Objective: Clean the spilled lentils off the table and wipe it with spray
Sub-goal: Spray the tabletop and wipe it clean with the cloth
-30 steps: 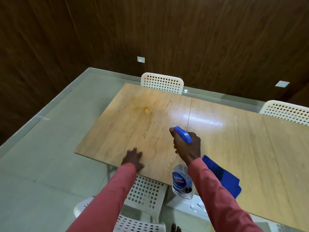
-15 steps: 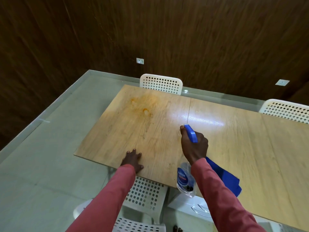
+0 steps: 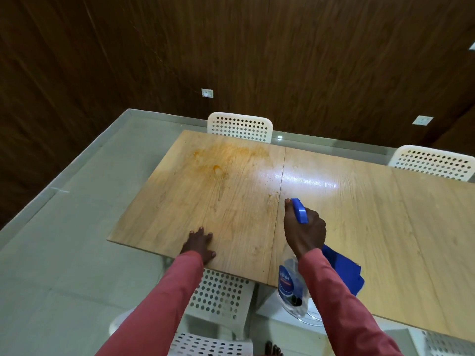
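Gripping the spray bottle (image 3: 293, 283) in right hand (image 3: 304, 231), left hand (image 3: 200, 242) flat on table (image 3: 385, 227); badly aimed, spray misses the orange stain (image 3: 221, 160)

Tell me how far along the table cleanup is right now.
Done: no loose lentils show on the table. In hand: the right hand grips the spray bottle, its blue nozzle aimed over the tabletop, while the left hand rests flat near the edge. Left: the orange stain at the far corner is unwiped, and the blue cloth lies unused on the table.
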